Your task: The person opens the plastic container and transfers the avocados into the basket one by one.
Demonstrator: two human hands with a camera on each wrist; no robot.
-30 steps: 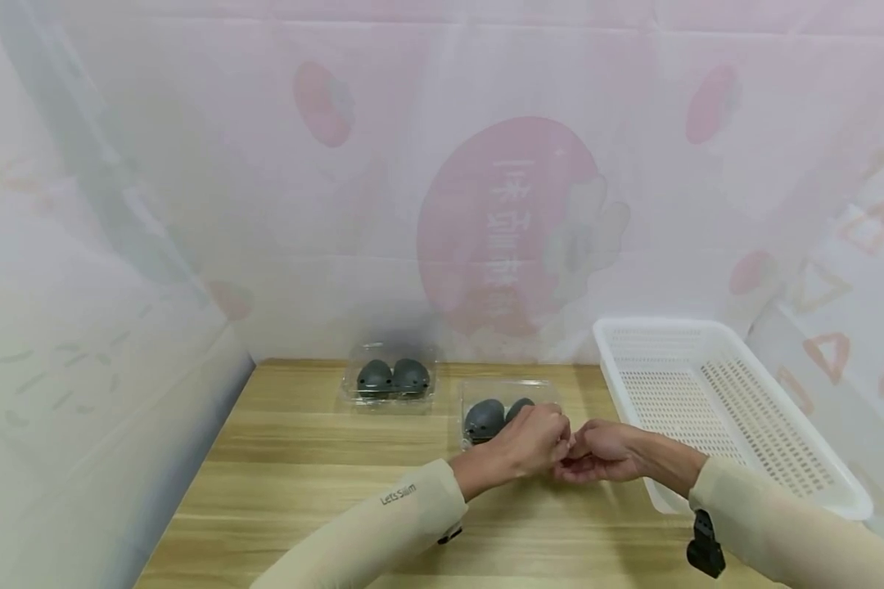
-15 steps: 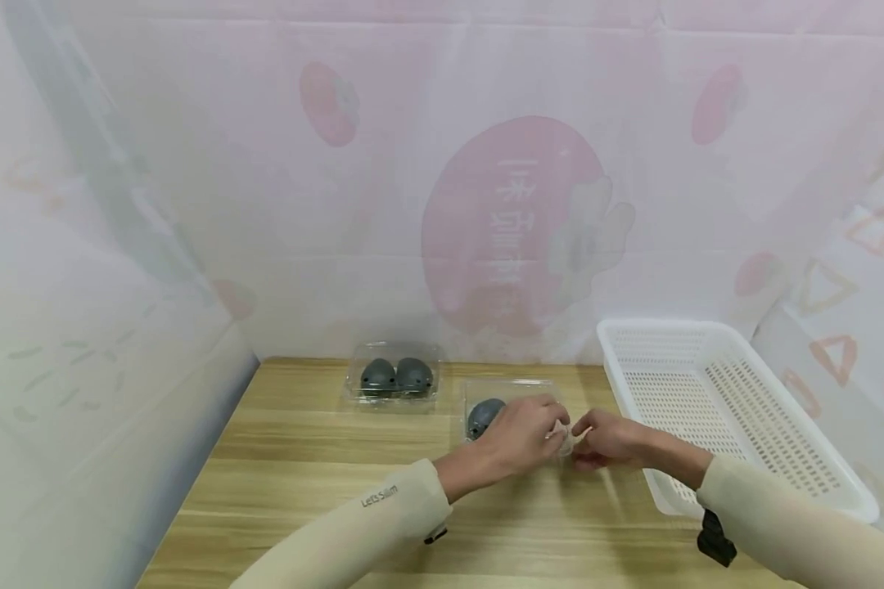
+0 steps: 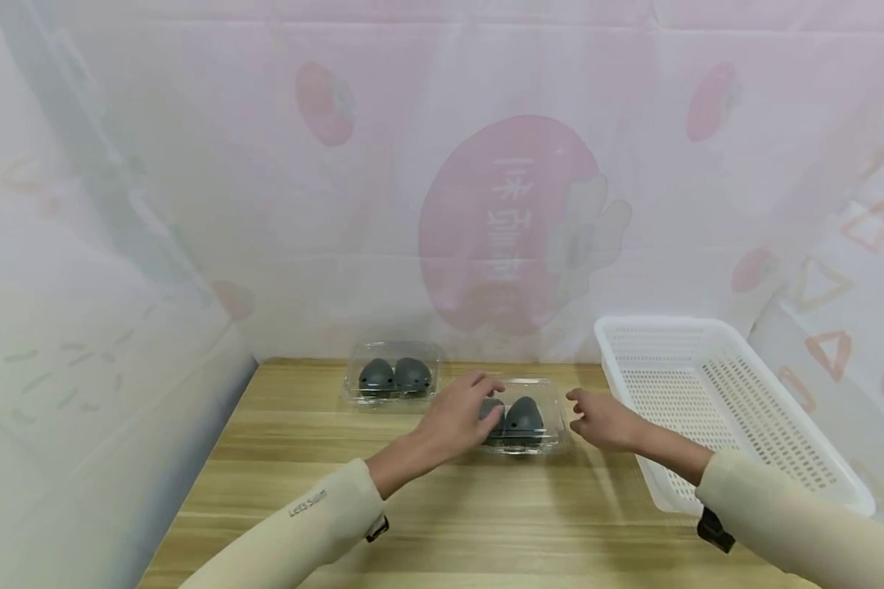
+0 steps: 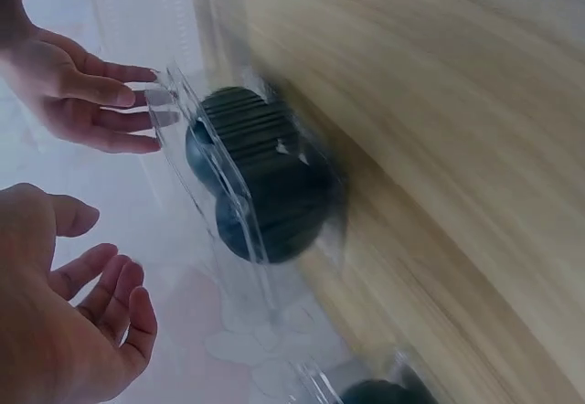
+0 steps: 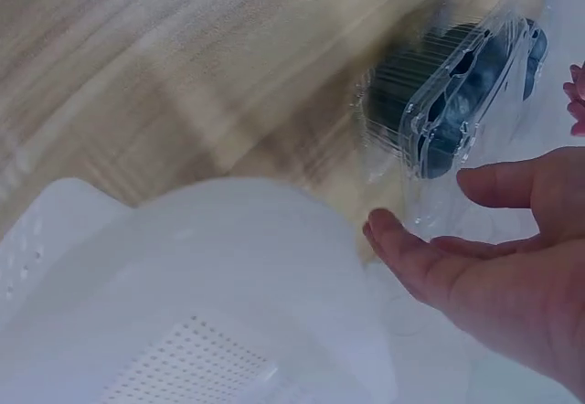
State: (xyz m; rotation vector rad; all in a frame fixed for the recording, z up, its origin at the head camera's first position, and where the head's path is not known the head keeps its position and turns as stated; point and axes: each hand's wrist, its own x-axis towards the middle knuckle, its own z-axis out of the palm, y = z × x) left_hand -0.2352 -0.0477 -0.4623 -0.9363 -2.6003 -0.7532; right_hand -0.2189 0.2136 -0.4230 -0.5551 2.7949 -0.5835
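Note:
A clear plastic clamshell box (image 3: 552, 433) holding dark, egg-shaped items (image 3: 525, 415) stands on the table with its lid down. My left hand (image 3: 453, 417) is at the box's left side, fingers spread and loosely bent, hiding part of one dark item in the head view. In the left wrist view that hand (image 4: 73, 308) shows a gap between it and the box. To the right of the box is my right hand (image 3: 607, 421), its fingers relaxed. The right wrist view shows its thumb and fingers parted beside the box (image 5: 448, 102), with nothing held.
A second clear clamshell box (image 3: 392, 378) with two similar dark items stands at the back left against the patterned cloth wall (image 3: 339, 286). On the right, a white perforated plastic basket (image 3: 707, 393) stands close beside the right forearm. Wooden table (image 3: 302, 458) surface lies in front.
My left hand has moved left, from the box's front right corner to its left side. My right hand has drawn slightly up and away from that corner. The hands are now apart.

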